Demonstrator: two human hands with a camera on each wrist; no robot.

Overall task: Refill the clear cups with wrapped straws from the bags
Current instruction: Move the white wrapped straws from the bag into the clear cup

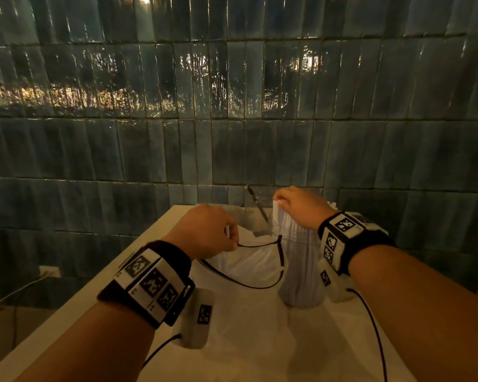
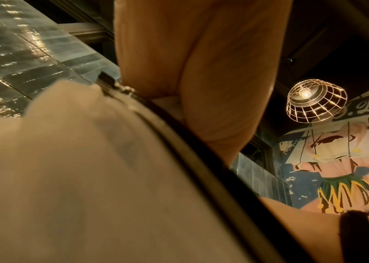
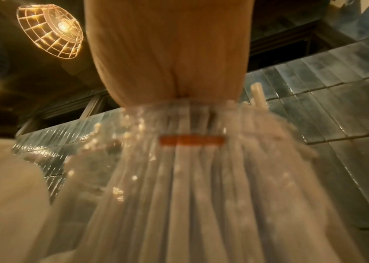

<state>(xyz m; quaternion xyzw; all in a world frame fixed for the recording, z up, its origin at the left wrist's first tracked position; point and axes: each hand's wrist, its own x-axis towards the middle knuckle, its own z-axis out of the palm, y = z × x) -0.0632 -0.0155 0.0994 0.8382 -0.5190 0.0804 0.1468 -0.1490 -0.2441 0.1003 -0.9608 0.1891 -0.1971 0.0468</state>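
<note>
Left hand (image 1: 204, 230) pinching bag (image 1: 249, 260) rim beside straw-packed cup (image 1: 301, 271), right hand (image 1: 301, 206) gripping straw tops (image 1: 280, 213).

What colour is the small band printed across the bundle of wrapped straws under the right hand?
Orange-red band; it shows best in the right wrist view.

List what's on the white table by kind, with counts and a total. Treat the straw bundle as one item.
Clear cups: 1, packed with wrapped straws
Wrapped-straw bundles: 1, right hand on its tops
Straw bags: 1, left hand at its mouth
Dark slanted utensil behind the cup: 1, kind unclear
Total: 4
</note>
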